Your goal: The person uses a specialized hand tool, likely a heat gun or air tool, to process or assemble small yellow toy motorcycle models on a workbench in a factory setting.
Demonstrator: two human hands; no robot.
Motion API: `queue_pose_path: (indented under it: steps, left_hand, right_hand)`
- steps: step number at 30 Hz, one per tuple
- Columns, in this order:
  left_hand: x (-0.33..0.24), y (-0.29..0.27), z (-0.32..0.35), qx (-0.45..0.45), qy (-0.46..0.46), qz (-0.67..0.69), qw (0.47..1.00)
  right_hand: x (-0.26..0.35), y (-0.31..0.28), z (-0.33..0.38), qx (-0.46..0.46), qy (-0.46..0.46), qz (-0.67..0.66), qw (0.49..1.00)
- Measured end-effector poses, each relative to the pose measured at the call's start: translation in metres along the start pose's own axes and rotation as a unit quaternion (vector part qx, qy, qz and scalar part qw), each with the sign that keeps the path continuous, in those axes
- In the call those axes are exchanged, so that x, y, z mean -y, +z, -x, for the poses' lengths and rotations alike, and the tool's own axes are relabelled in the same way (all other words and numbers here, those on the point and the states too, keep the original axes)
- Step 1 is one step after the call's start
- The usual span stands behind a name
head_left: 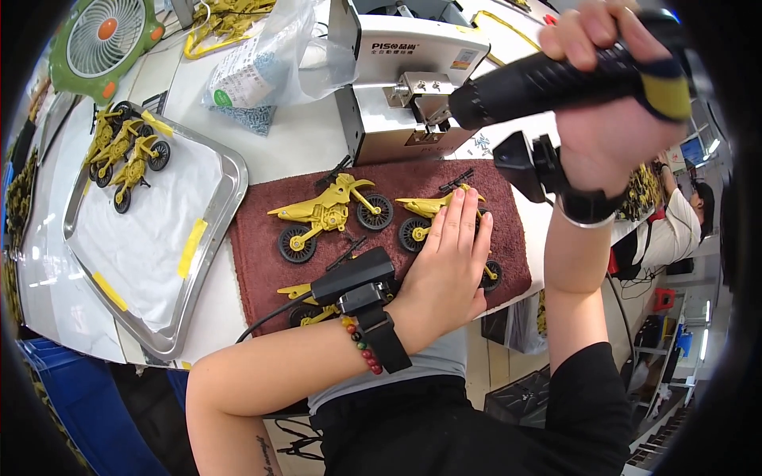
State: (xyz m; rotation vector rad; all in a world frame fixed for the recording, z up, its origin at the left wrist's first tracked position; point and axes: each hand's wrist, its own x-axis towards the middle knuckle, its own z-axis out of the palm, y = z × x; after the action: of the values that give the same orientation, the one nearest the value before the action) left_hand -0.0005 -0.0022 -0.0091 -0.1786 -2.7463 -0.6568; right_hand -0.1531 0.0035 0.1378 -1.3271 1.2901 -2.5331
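My right hand (615, 119) grips a black electric screwdriver (524, 89), raised on the right. The screwdriver's front end is up against the metal outlet of a screw feeder (413, 119); its tip is hidden there. My left hand (452, 262) lies flat with fingers stretched over a yellow toy motorcycle (421, 208) with black wheels, covering much of it. Left of that hand, a second toy motorcycle (329, 210) lies on its side on the brown towel (262, 226). A third toy motorcycle (298, 292) is mostly hidden under my left wrist and its strapped device.
A metal tray (238, 170) lined with white cloth stands at left, with several toy motorcycles (127, 151) in its far part. Behind are a bag of screws (254, 87) and a green fan (107, 36). Loose screws (480, 144) lie beside the feeder. Another person (671, 226) is at far right.
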Motion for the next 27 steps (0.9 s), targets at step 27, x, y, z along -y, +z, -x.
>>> queue_pose_path:
  steps: [27]
  left_hand:
    - [-0.006, 0.004, 0.000, 0.025, 0.007, -0.034, 0.999]
  right_hand:
    - [-0.016, -0.002, 0.070, 0.157, 0.124, -0.001, 0.980]
